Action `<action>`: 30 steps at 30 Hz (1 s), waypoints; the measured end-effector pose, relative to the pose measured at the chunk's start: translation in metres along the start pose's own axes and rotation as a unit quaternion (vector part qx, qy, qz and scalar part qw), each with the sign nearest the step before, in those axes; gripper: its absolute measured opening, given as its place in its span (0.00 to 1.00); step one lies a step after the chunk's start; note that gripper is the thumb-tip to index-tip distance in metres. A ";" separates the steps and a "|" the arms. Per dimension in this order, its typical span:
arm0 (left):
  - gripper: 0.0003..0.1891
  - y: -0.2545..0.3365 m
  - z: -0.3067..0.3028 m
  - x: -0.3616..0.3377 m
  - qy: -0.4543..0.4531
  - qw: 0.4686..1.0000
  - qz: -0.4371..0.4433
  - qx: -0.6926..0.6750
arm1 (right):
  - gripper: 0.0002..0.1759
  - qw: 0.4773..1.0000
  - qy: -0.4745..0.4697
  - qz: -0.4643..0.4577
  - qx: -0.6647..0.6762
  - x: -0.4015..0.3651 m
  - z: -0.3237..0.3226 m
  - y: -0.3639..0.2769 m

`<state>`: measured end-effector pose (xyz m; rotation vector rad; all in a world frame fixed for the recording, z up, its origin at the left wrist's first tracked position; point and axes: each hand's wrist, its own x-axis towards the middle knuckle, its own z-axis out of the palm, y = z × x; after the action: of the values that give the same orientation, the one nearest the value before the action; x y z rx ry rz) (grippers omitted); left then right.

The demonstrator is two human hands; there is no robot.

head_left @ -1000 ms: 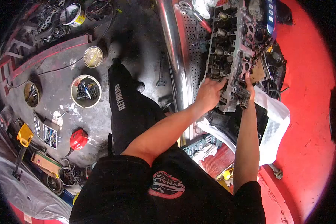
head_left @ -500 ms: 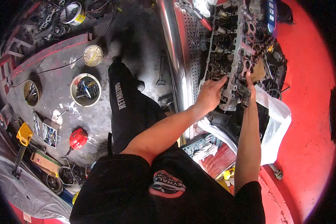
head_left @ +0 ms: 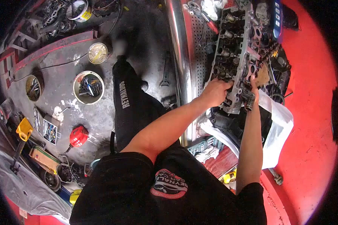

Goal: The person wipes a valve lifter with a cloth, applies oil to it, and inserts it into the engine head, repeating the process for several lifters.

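Note:
A metal engine cylinder head (head_left: 242, 48) lies lengthwise on the bench at the upper right, with a row of round valve parts along it. My left hand (head_left: 217, 92) is at its lower left side, fingers curled over the edge near the last valve openings; anything pinched there is too small to make out. On the opposite side, my right hand (head_left: 254, 90) supports the lower end of the cylinder head, its fingers pointing up along the side. White sheeting (head_left: 279, 125) lies below and to the right of the part.
A perforated metal tray (head_left: 199, 48) and a shiny rail (head_left: 181, 56) border the bench. On the floor at left are a bucket of parts (head_left: 75, 88), a round tin (head_left: 97, 53), a red lamp-like object (head_left: 79, 136) and a large wrench (head_left: 165, 71).
The view has shifted slightly, so most things appear a little further right. My left hand's fingers are now more curled at the cylinder head's edge; my right hand stays on its side.

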<state>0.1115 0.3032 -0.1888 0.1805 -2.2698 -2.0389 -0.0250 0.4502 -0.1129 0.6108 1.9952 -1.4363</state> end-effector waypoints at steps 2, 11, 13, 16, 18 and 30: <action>0.23 0.004 0.003 -0.009 0.058 0.996 -0.044 -0.051 | 0.27 0.999 0.019 -0.012 0.029 0.006 -0.001 0.006; 0.26 0.009 0.000 -0.016 0.066 0.981 -0.139 -0.118 | 0.32 0.998 0.033 0.025 0.044 0.016 -0.015 0.004; 0.26 0.009 0.009 -0.018 0.096 0.989 -0.081 -0.073 | 0.32 0.997 0.040 0.008 0.066 0.012 -0.009 0.006; 0.26 0.012 0.022 -0.020 0.120 0.985 -0.099 -0.079 | 0.34 0.997 0.032 0.016 0.073 0.019 -0.018 0.008; 0.25 0.013 0.021 -0.021 0.134 0.978 -0.111 -0.115 | 0.35 0.996 0.021 0.004 0.086 0.019 -0.016 0.010; 0.13 0.014 0.027 -0.005 0.250 0.959 -0.105 -0.079 | 0.34 0.995 0.068 -0.026 0.066 0.008 -0.001 0.007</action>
<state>0.1123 0.3324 -0.1772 0.8502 -1.8333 -1.9628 -0.0260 0.4538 -0.1232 0.7360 2.0438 -1.6068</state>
